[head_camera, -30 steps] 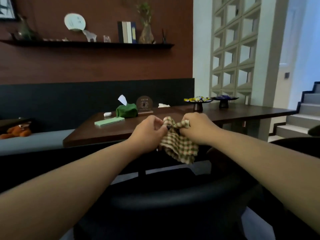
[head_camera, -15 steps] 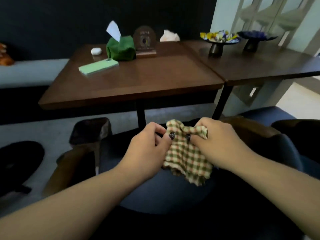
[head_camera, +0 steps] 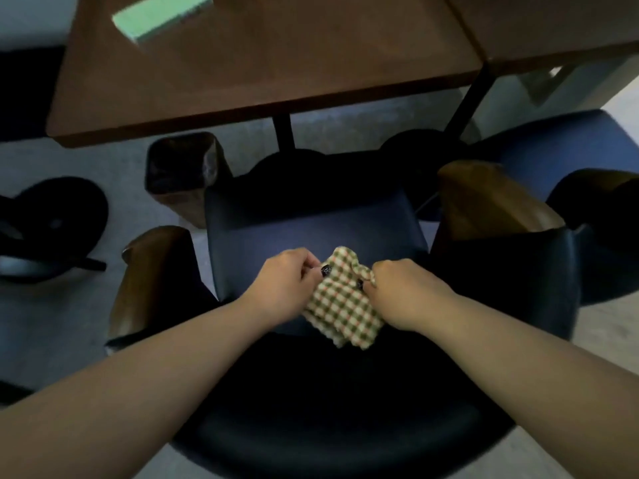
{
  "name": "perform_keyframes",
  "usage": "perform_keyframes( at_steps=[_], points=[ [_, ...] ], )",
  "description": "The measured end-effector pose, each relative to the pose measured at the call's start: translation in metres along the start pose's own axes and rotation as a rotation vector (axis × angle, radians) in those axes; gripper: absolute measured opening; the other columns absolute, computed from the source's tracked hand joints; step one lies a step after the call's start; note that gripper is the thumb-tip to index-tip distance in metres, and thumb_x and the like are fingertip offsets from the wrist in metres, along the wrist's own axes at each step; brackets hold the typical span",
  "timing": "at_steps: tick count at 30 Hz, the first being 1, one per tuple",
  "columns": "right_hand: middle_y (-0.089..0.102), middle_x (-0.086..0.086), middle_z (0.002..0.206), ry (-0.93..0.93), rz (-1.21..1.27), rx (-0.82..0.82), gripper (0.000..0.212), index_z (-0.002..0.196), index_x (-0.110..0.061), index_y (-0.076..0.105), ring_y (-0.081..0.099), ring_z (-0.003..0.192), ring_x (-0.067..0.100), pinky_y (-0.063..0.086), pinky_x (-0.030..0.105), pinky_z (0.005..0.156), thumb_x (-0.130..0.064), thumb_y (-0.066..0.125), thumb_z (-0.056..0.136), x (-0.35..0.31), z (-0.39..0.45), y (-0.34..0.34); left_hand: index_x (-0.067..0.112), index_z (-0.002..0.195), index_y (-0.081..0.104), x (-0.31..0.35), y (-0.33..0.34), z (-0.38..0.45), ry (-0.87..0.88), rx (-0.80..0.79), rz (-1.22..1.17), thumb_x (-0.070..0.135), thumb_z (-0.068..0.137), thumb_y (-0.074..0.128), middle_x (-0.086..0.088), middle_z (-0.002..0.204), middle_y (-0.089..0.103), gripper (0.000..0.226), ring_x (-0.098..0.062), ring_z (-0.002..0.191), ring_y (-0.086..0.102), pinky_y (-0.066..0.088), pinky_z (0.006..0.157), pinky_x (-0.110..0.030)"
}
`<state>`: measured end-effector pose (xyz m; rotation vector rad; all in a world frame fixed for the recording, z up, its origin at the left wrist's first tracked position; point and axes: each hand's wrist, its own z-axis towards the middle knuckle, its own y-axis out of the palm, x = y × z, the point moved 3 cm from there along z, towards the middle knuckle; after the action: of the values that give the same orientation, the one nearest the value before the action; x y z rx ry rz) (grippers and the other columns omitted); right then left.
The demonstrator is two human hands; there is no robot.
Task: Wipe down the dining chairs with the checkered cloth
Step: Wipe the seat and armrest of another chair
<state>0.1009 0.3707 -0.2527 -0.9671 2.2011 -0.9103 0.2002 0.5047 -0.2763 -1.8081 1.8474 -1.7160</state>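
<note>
Nearest you, the dark curved backrest (head_camera: 328, 426) of the dining chair (head_camera: 311, 236) arcs under both your forearms. Just past it, your left hand (head_camera: 283, 281) and right hand (head_camera: 404, 288) sit close together, each with fingers curled in a narrow pinch on the checkered cloth (head_camera: 342, 305). Your left thumb and fingers grip the cloth's upper left edge; your right fingers bunch its upper right corner, where a fold pokes up above your knuckles. The rest of the cloth hangs below and between your fingers, its lower edge drooping toward the backrest. Whether that edge touches the chair, you cannot tell.

Directly beyond your fingertips lies the blue seat (head_camera: 311, 236), with the cloth held over its near part. To the left of your left hand stands a brown wooden armrest (head_camera: 148, 281); to the right of your right hand, its mate (head_camera: 484, 202). Farther left, well away from your fingers, a black round base (head_camera: 52, 223) rests on the grey floor. Beyond the left armrest sits a dark bin (head_camera: 183, 167). Off to the far right is a second blue chair (head_camera: 570, 146).

Farthest from your fingers is the brown table (head_camera: 276, 63) on a black post, with a pale green flat object (head_camera: 162, 15) on its far left part, blurred.
</note>
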Motion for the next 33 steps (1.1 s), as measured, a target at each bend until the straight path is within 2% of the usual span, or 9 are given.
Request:
perform_keyframes(
  at_steps=[3, 8, 12, 17, 22, 25, 28, 30, 33],
  points=[
    [0.059, 0.014, 0.116, 0.009, -0.045, -0.057, 0.027, 0.111, -0.009, 0.057, 0.058, 0.1, 0.032, 0.041, 0.032, 0.072, -0.028, 0.041, 0.1, 0.001, 0.001, 0.006, 0.021, 0.092, 0.062, -0.005, 0.005, 0.002, -0.004, -0.048, 0.03, 0.027, 0.095, 0.058, 0.012, 0.083, 0.059, 0.008, -0.003, 0.075, 0.053, 0.036, 0.06, -0.002],
    [0.058, 0.011, 0.105, 0.01, -0.046, -0.143, 0.012, 0.089, -0.015, 0.05, 0.054, 0.086, 0.028, 0.043, 0.032, 0.071, -0.022, 0.045, 0.097, 0.002, 0.006, 0.014, 0.025, 0.088, 0.059, -0.013, 0.013, 0.003, -0.014, -0.093, 0.01, 0.028, 0.095, 0.059, 0.016, 0.078, 0.058, 0.008, 0.002, 0.07, 0.052, 0.037, 0.059, -0.002],
    [0.059, 0.013, 0.117, -0.023, -0.103, -0.195, 0.021, 0.094, -0.016, 0.052, 0.055, 0.104, 0.032, 0.043, 0.035, 0.081, -0.031, 0.04, 0.099, 0.006, 0.008, 0.022, 0.022, 0.088, 0.06, -0.016, 0.022, -0.001, -0.049, -0.136, -0.004, 0.026, 0.094, 0.06, 0.012, 0.079, 0.06, 0.007, -0.007, 0.074, 0.056, 0.037, 0.059, -0.008],
    [0.055, 0.008, 0.129, -0.014, -0.233, -0.342, 0.034, 0.116, -0.017, 0.054, 0.049, 0.119, 0.028, 0.033, 0.04, 0.089, -0.039, 0.033, 0.101, 0.006, 0.014, 0.031, 0.015, 0.095, 0.058, -0.025, 0.041, -0.003, -0.154, -0.3, 0.08, 0.024, 0.096, 0.052, -0.009, 0.108, 0.067, 0.011, -0.026, 0.105, 0.06, 0.036, 0.074, -0.023],
    [0.053, 0.012, 0.136, -0.005, -0.272, -0.495, 0.038, 0.127, -0.009, 0.054, 0.051, 0.122, 0.03, 0.04, 0.033, 0.093, -0.03, 0.035, 0.102, -0.004, 0.039, 0.044, -0.006, 0.115, 0.059, -0.039, 0.06, 0.008, -0.229, -0.532, 0.223, 0.022, 0.099, 0.041, -0.024, 0.124, 0.06, 0.036, -0.037, 0.115, 0.057, 0.044, 0.084, -0.031],
    [0.054, 0.017, 0.134, -0.006, -0.264, -0.598, 0.035, 0.127, -0.002, 0.054, 0.054, 0.118, 0.031, 0.042, 0.029, 0.089, -0.02, 0.041, 0.1, -0.006, 0.052, 0.055, -0.007, 0.12, 0.058, -0.04, 0.067, 0.009, -0.212, -0.689, 0.285, 0.021, 0.102, 0.036, -0.026, 0.13, 0.056, 0.04, -0.037, 0.117, 0.056, 0.038, 0.078, -0.029],
    [0.058, 0.019, 0.128, 0.005, -0.257, -0.681, 0.036, 0.124, 0.001, 0.058, 0.058, 0.112, 0.031, 0.043, 0.03, 0.089, -0.023, 0.045, 0.099, -0.004, 0.061, 0.064, 0.002, 0.14, 0.047, -0.042, 0.069, 0.006, -0.246, -0.791, 0.256, 0.036, 0.106, 0.02, -0.021, 0.149, 0.041, 0.055, -0.032, 0.136, 0.04, 0.034, 0.098, -0.029],
    [0.059, 0.019, 0.125, 0.012, -0.241, -0.683, 0.035, 0.121, 0.001, 0.058, 0.058, 0.111, 0.031, 0.043, 0.031, 0.089, -0.022, 0.047, 0.098, -0.001, 0.066, 0.069, 0.009, 0.15, 0.034, -0.044, 0.072, 0.006, -0.298, -0.822, 0.183, 0.044, 0.105, 0.013, -0.014, 0.157, 0.028, 0.06, -0.026, 0.146, 0.025, 0.021, 0.113, -0.029],
    [0.06, 0.02, 0.123, 0.011, -0.241, -0.651, 0.032, 0.118, 0.002, 0.059, 0.059, 0.108, 0.032, 0.044, 0.031, 0.088, -0.02, 0.048, 0.097, 0.002, 0.07, 0.075, 0.01, 0.153, 0.024, -0.042, 0.074, 0.004, -0.313, -0.876, 0.091, 0.041, 0.106, 0.012, -0.011, 0.159, 0.023, 0.058, -0.022, 0.147, 0.02, 0.016, 0.114, -0.029]
  ],
)
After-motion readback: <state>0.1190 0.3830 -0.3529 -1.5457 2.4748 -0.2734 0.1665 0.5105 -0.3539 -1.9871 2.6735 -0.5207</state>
